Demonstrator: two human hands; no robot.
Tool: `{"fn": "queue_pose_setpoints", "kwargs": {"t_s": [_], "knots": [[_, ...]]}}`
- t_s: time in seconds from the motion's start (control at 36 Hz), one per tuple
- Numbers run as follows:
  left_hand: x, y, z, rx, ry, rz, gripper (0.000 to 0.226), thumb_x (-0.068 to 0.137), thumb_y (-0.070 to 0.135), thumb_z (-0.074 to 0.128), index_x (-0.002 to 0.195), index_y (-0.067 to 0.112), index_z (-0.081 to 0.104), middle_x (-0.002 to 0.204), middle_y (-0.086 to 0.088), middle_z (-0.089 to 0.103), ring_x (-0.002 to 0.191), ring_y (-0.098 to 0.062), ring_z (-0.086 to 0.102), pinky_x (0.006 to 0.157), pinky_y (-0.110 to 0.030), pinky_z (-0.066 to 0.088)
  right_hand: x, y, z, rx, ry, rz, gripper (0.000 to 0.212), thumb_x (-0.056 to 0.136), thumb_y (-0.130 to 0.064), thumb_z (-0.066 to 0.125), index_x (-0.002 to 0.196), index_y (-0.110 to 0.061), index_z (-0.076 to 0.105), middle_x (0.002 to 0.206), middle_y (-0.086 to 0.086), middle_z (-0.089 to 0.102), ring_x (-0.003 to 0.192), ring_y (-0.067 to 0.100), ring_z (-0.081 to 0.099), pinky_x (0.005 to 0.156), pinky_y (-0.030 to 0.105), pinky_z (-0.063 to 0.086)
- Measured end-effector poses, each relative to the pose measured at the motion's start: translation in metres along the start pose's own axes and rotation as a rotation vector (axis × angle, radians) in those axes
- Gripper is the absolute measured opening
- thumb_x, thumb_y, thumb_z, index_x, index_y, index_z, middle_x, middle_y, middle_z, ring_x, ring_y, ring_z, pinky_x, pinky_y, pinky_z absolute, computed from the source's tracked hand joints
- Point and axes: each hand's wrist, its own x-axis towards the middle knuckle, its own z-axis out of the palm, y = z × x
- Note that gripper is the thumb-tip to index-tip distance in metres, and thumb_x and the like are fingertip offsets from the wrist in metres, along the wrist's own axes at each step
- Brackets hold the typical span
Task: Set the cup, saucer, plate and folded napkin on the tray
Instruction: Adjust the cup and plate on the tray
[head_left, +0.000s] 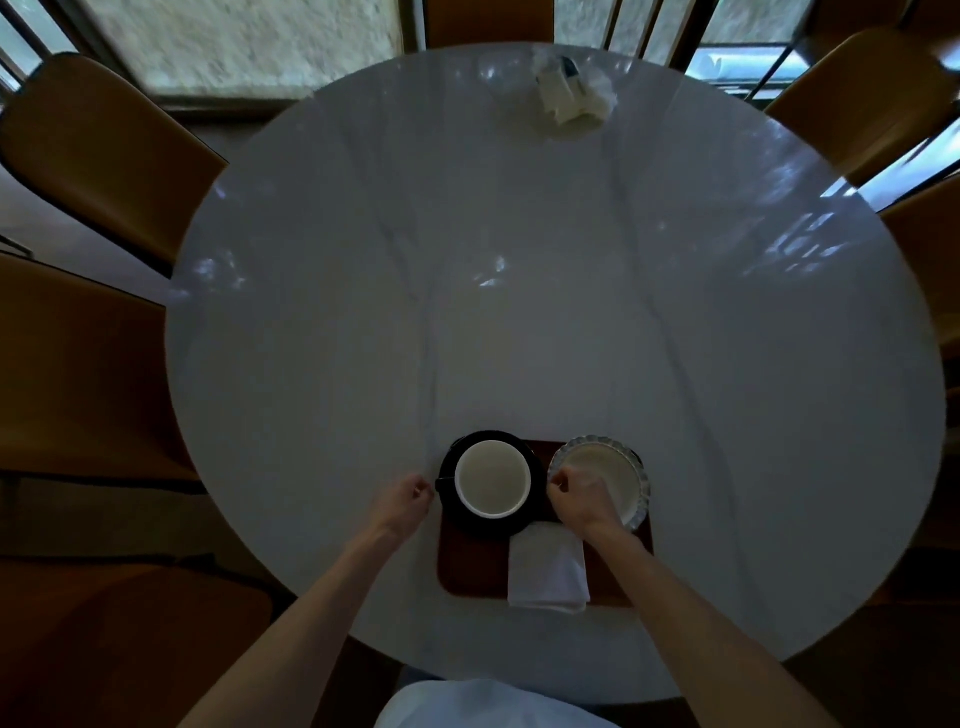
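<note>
A dark brown tray (470, 564) lies at the near edge of the round table. On its far left stands a cup (493, 478), white inside, on a black saucer (530, 457). A white plate (621, 486) with a scalloped rim sits at the tray's far right, overhanging the corner. A folded white napkin (548, 569) lies on the near part of the tray, reaching over its front edge. My left hand (410, 499) hovers just left of the saucer with fingers curled, holding nothing. My right hand (579, 493) is curled over the plate's left rim; any grip there is hidden.
The grey marble table (519, 286) spreads far beyond the tray. A crumpled white bundle (571, 93) lies at its far edge. Brown chairs (104, 145) ring the table on the left and right.
</note>
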Motion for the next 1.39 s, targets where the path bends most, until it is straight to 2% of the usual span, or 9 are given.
{"fn": "queue_pose_setpoints", "kwargs": {"t_s": [0.22,0.39,0.47,0.61,0.83,0.94,1.08,1.19,1.39], "knots": [[0.016,0.004,0.004,0.001,-0.072,-0.025,0.023,0.091,0.010,0.049,0.074,0.007,0.064,0.082,-0.022,0.070,0.077,-0.031,0.066,0.071,-0.036,0.050,0.002,-0.006,0.003,0.008,0.007,0.045,0.018,0.088,-0.022,0.056,0.087,-0.009,0.068,0.082,0.010,0.069,0.076,0.021,0.063,0.073,0.041,0.055],[0.025,0.009,-0.001,0.052,-0.074,-0.001,0.033,0.094,0.015,0.047,0.061,0.021,0.050,0.066,-0.003,0.061,0.071,-0.021,0.060,0.064,-0.030,0.041,-0.005,-0.006,0.008,-0.008,-0.004,0.059,0.023,0.089,-0.025,0.060,0.082,-0.005,0.068,0.078,0.013,0.069,0.073,0.023,0.065,0.066,0.036,0.053],[0.037,0.012,-0.005,0.050,-0.084,0.017,0.033,0.093,0.014,0.049,0.060,0.021,0.050,0.072,-0.016,0.063,0.073,-0.027,0.062,0.068,-0.034,0.047,-0.011,-0.002,0.017,-0.024,-0.003,0.084,0.025,0.092,-0.026,0.059,0.085,-0.005,0.069,0.081,0.012,0.070,0.075,0.022,0.066,0.063,0.033,0.051],[0.056,0.028,-0.011,0.070,-0.081,0.050,0.022,0.091,0.014,0.054,0.077,0.001,0.065,0.081,-0.025,0.067,0.074,-0.029,0.062,0.064,-0.035,0.042,-0.020,0.000,0.033,-0.024,0.015,0.124,0.029,0.092,-0.033,0.059,0.087,-0.006,0.069,0.081,0.009,0.070,0.075,0.021,0.065,0.060,0.030,0.047],[0.070,0.046,-0.018,0.144,-0.111,0.154,0.008,0.084,0.009,0.065,0.081,0.002,0.065,0.078,-0.021,0.064,0.072,-0.022,0.055,0.066,-0.028,0.038,-0.020,0.002,0.047,0.094,-0.021,0.210,0.023,0.091,-0.031,0.063,0.090,-0.009,0.070,0.087,0.008,0.071,0.083,0.022,0.066,0.070,0.032,0.051],[0.070,0.043,-0.016,0.174,-0.107,0.160,0.013,0.084,0.007,0.065,0.083,-0.006,0.064,0.086,-0.028,0.068,0.083,-0.036,0.064,0.070,-0.038,0.046,-0.014,0.000,0.043,0.096,-0.024,0.228,0.022,0.090,-0.025,0.065,0.094,-0.003,0.071,0.092,0.012,0.071,0.089,0.024,0.066,0.073,0.030,0.048],[0.064,0.031,-0.012,0.154,-0.081,0.137,0.012,0.085,0.008,0.064,0.080,-0.002,0.062,0.083,-0.026,0.064,0.077,-0.033,0.059,0.068,-0.036,0.042,-0.010,-0.004,0.038,0.067,-0.005,0.221,0.021,0.092,-0.022,0.062,0.094,-0.003,0.072,0.091,0.012,0.072,0.084,0.022,0.065,0.069,0.029,0.047],[0.058,0.020,-0.007,0.116,-0.055,0.113,0.033,0.089,0.019,0.061,0.061,0.023,0.044,0.070,-0.008,0.056,0.071,-0.021,0.053,0.065,-0.031,0.038,-0.006,-0.008,0.032,0.031,-0.037,0.226,0.027,0.091,-0.027,0.062,0.088,-0.002,0.072,0.085,0.013,0.071,0.081,0.024,0.067,0.066,0.028,0.049],[0.047,0.012,-0.002,0.059,-0.078,0.071,0.035,0.092,0.018,0.057,0.060,0.022,0.045,0.062,-0.007,0.058,0.062,-0.022,0.058,0.062,-0.031,0.042,0.002,-0.011,0.018,-0.001,-0.111,0.265,0.023,0.090,-0.021,0.062,0.080,-0.001,0.069,0.070,0.009,0.069,0.061,0.019,0.066,0.059,0.029,0.056]]}}
